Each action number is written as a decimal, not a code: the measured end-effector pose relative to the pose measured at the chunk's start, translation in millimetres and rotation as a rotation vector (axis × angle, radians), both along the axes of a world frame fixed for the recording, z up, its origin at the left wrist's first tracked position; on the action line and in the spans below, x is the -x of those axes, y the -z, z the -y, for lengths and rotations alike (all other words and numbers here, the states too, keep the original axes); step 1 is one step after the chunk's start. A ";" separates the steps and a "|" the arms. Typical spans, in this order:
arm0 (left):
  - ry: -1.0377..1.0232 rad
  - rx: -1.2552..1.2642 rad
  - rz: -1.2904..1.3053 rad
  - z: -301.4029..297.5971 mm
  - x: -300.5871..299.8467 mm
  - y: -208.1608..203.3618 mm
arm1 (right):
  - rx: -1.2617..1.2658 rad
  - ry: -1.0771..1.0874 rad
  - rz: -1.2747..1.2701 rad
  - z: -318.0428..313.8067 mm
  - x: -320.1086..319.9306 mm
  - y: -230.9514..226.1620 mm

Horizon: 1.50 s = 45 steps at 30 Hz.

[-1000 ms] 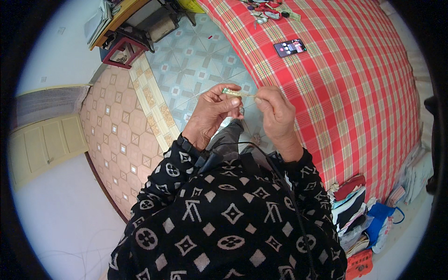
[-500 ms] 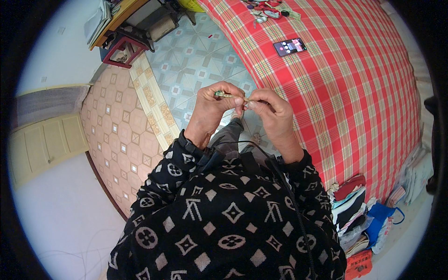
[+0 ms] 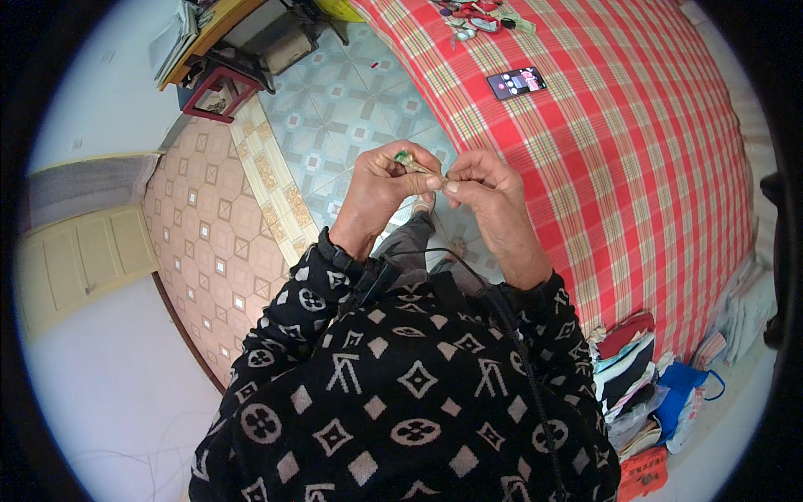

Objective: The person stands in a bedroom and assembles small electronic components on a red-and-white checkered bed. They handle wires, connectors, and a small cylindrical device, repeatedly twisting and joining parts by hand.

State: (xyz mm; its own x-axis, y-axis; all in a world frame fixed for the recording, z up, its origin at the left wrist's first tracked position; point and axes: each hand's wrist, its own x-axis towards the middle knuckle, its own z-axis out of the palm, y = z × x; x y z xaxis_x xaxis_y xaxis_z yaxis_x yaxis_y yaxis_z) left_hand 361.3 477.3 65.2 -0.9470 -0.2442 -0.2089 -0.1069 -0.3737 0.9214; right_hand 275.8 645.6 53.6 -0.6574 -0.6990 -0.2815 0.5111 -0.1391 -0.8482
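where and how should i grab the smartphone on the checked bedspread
The smartphone is probably best gripped across its long edges, coming from the person's side with the nearer right hand, thumb on the near edge. It lies flat, screen up, on the checked bedspread, long edges roughly crosswise, so its narrow width suits a pinch.

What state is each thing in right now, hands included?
Left hand: closed, pinching the green-ended item.
Right hand: pinched closed, next to the left hand; any grip hidden.
Green-ended item: held, partly covered.
Phone: lying face up, screen lit.
Red checked cloth: spread out.
Clothes: piled up.
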 end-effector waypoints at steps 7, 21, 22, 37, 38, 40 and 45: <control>-0.137 -0.232 0.034 -10.4 -1.9 12.5 | 0.039 0.196 0.041 9.2 -12.0 5.4; -0.144 -0.235 0.009 -2.5 -12.0 29.4 | -0.129 0.102 -0.383 17.8 -31.1 0.7; -0.145 -0.227 0.001 -1.9 -12.4 29.5 | -0.145 0.114 -0.442 18.7 -33.2 1.4; -0.145 -0.260 -0.038 0.4 -14.5 23.1 | -0.112 0.147 -0.589 23.0 -29.1 8.5; -0.148 -0.249 -0.044 0.0 -13.5 23.3 | -0.146 0.162 -0.690 23.0 -29.7 7.2; -0.157 -0.238 -0.012 -1.0 -12.2 22.5 | -0.216 0.194 -0.889 21.6 -31.1 4.8; -0.180 -0.194 -0.036 -5.2 -8.4 19.7 | -0.282 0.276 -1.141 25.5 -29.5 7.4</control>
